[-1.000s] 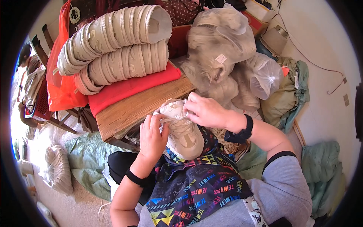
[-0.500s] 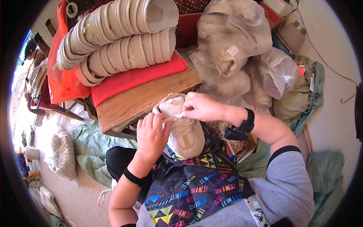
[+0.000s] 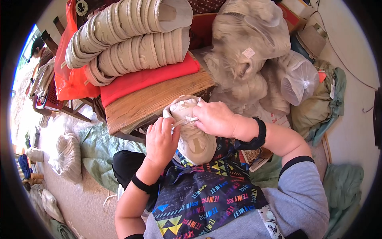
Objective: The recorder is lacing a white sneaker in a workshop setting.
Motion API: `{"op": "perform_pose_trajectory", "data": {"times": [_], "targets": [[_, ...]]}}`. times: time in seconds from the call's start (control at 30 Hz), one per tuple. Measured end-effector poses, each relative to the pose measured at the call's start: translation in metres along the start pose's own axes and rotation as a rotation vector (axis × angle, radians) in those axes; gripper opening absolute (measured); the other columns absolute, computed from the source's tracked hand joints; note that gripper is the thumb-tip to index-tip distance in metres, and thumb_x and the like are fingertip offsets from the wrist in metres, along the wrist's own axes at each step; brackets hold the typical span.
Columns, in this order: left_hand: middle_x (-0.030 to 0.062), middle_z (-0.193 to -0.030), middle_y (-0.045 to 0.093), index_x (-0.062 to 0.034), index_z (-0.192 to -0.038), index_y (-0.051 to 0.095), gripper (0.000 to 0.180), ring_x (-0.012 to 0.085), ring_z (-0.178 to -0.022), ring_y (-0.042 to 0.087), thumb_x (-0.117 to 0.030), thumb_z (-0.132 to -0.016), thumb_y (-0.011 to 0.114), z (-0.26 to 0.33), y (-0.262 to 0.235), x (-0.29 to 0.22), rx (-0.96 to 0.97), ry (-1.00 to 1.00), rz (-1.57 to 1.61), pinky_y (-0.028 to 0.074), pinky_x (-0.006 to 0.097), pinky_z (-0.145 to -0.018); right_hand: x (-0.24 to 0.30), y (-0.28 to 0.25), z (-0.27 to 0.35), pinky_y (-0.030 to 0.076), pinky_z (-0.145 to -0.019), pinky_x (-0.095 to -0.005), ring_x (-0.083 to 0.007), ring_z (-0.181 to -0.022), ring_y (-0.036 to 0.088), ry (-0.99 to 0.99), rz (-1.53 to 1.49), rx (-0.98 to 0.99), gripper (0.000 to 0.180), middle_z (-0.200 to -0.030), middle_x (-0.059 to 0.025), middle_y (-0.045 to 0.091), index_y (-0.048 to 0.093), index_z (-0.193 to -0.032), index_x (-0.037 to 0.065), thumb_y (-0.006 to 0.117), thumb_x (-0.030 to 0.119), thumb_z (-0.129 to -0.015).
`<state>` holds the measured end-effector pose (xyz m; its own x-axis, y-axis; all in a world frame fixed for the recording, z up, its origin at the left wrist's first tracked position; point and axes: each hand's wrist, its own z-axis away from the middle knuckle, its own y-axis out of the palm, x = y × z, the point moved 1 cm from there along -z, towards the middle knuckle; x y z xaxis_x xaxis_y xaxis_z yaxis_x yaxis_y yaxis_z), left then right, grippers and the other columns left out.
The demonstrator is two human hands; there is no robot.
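A beige shoe upper [image 3: 196, 149] rests on my lap, toe toward me, against the near edge of a wooden bench. Across its tongue runs a pale flat shoelace [image 3: 184, 121], drawn between my two hands. My left hand [image 3: 160, 140] lies along the shoe's left side, its thumb and fingers closed on one part of the lace. From the right, my right hand [image 3: 217, 118] pinches the lace near the eyelets. Its fingertips partly cover the shoe's right side.
Two nested rows of beige shoe uppers [image 3: 137, 51] lie on a red cloth [image 3: 153, 79] on the wooden bench [image 3: 159, 97]. Plastic bags of uppers [image 3: 250, 40] are heaped behind at right. An orange bag [image 3: 73, 81] hangs at left. Green sheeting [image 3: 97, 153] covers part of the floor.
My right hand has turned, and its fingers have moved slightly down and in toward the lace. My left hand keeps its hold. The whole view has shifted a little.
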<state>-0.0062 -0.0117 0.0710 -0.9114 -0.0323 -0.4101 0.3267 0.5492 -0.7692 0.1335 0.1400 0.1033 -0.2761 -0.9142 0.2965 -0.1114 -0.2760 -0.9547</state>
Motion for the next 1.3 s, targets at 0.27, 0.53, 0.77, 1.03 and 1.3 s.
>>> {"op": "perform_pose_trajectory", "data": {"times": [0.27,0.53,0.77,1.03,1.3], "targets": [[0.0098,-0.073,0.052,-0.0068,-0.078,0.054,0.016,0.0315,-0.068,0.054,-0.012,-0.082,0.069,-0.001,-0.006,-0.001,-0.035,0.087,-0.057,0.041,0.041,-0.063,-0.017,-0.007,-0.016,0.053,-0.070,-0.0445,-0.0326,-0.079,0.066,0.004,-0.020,0.018,0.016,-0.081,-0.0122,0.066,0.066,-0.080,0.008,0.064,0.024,-0.082],[0.0103,-0.064,0.049,-0.0044,-0.065,0.049,0.024,0.0311,-0.062,0.051,-0.006,-0.081,0.067,0.005,-0.031,0.034,-0.059,-0.071,0.004,0.039,0.041,-0.061,-0.022,-0.012,-0.016,0.052,-0.070,-0.0409,-0.0301,-0.081,0.067,0.047,-0.175,0.130,0.017,-0.084,-0.0108,0.070,0.070,-0.087,0.007,0.061,0.023,-0.085],[0.0053,-0.073,0.057,-0.0075,-0.080,0.064,0.016,0.0243,-0.068,0.056,-0.021,-0.086,0.070,0.019,-0.018,0.024,0.161,-0.273,0.169,0.037,0.037,-0.068,-0.015,-0.025,-0.021,0.052,-0.065,-0.0384,-0.0275,-0.071,0.068,0.284,-0.411,0.305,0.018,-0.076,-0.0109,0.069,0.071,-0.087,0.006,0.062,0.022,-0.085],[-0.0009,-0.067,0.055,-0.0022,-0.093,0.069,0.040,0.0072,-0.067,0.051,-0.036,-0.102,0.050,0.018,-0.005,0.025,0.349,-0.747,0.942,0.038,0.022,-0.061,-0.008,-0.005,-0.019,0.052,-0.065,-0.0469,-0.0366,-0.073,0.066,-0.008,-0.072,0.112,0.017,-0.075,-0.0166,0.067,0.069,-0.082,0.007,0.065,0.023,-0.080],[-0.0062,-0.047,0.042,0.0005,-0.114,0.064,0.039,0.0043,-0.041,0.036,-0.033,-0.103,0.048,0.004,-0.009,0.010,0.721,-0.926,1.482,0.029,0.022,-0.044,0.002,0.020,0.001,0.053,-0.059,-0.0400,-0.0299,-0.068,0.066,-0.106,0.109,-0.258,0.015,-0.079,-0.0113,0.062,0.060,-0.093,0.007,0.059,0.014,-0.080]]}}
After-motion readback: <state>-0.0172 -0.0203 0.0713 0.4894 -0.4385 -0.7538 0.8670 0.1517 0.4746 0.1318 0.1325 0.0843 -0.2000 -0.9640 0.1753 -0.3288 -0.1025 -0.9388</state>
